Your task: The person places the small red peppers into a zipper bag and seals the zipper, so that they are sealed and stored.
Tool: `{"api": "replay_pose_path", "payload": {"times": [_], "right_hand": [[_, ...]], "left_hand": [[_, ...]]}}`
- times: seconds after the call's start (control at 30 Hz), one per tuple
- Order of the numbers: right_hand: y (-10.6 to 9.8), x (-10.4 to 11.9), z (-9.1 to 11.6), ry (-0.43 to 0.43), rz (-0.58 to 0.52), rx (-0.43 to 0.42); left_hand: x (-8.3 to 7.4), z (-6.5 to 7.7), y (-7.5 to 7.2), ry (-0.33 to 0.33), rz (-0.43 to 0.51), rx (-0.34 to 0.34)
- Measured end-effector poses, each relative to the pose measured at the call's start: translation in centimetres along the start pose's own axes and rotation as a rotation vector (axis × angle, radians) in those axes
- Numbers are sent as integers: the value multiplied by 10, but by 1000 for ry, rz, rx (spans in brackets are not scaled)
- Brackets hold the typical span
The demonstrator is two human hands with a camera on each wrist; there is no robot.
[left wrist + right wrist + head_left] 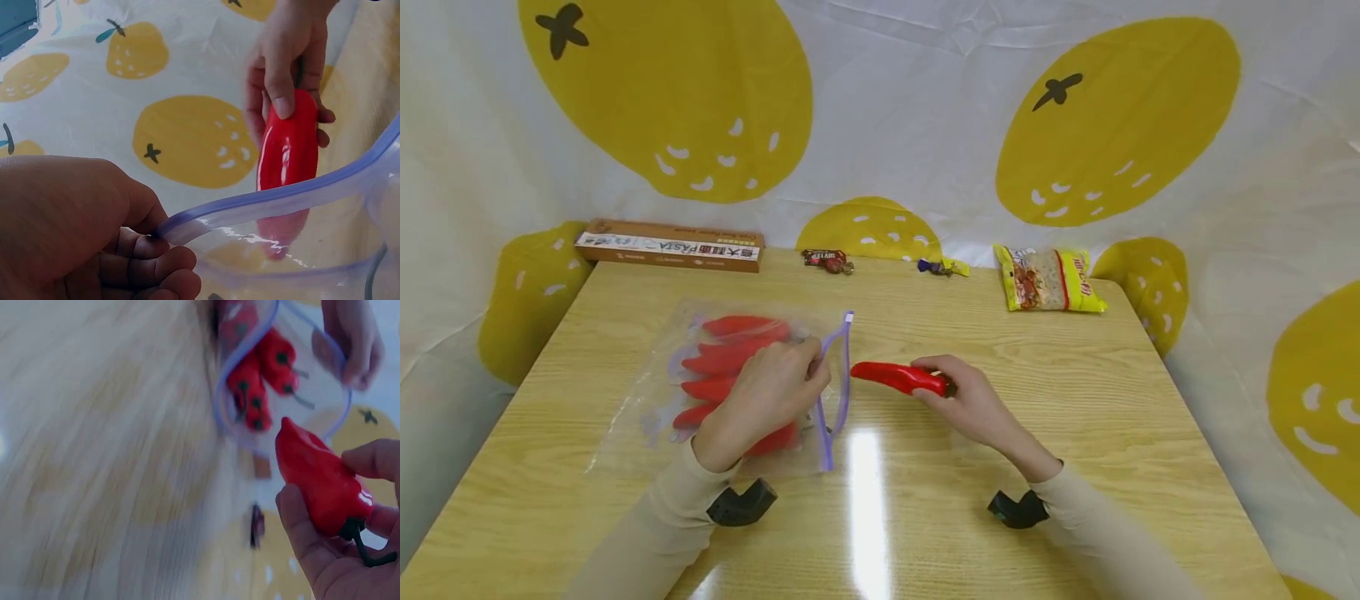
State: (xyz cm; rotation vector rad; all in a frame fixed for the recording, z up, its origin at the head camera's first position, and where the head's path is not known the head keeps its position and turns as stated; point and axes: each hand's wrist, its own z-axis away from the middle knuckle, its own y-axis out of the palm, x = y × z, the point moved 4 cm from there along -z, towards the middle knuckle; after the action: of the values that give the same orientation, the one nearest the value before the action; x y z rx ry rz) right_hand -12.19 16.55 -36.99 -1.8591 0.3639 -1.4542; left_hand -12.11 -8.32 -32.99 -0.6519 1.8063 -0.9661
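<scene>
My left hand [775, 379] pinches the purple-edged rim of a clear zip bag [640, 400], whose mouth gapes toward the right. Inside the bag lie several red peppers [722, 358] side by side, their green stems showing at the opening in the right wrist view. A single red pepper [898, 377] is held by its stem end between the fingers and thumb of my right hand [966, 396]. Its pointed tip faces the bag's mouth, close to the purple zip edge [281, 190]. In the left wrist view that tip shows through the clear plastic.
A long pasta box [670, 246] lies at the table's back left. Small wrapped candies [827, 261] sit at the back middle, with more candies [943, 267] to their right. A yellow food packet [1050, 279] rests at the back right, before a fruit-print cloth [887, 108].
</scene>
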Motion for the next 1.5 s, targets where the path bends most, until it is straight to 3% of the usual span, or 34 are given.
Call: {"api": "replay_pose_path", "payload": {"times": [0.2,0.43,0.73,1.1,1.5], "right_hand": [[39,37,-18,-5,-178,151],[55,79,-27,-95,-272,264],[83,62,-44,-185,-311,299],[100,71,-62,-142,-223,303],[124,79,-67,-378,-315,262]], "left_hand": [[2,1,1,-9,-20,15],[2,3,0,-5,-3,16],[1,2,-1,18,5,-12],[-5,3,-1,49,9,-41],[-6,3,-3,74,10,-60]]}}
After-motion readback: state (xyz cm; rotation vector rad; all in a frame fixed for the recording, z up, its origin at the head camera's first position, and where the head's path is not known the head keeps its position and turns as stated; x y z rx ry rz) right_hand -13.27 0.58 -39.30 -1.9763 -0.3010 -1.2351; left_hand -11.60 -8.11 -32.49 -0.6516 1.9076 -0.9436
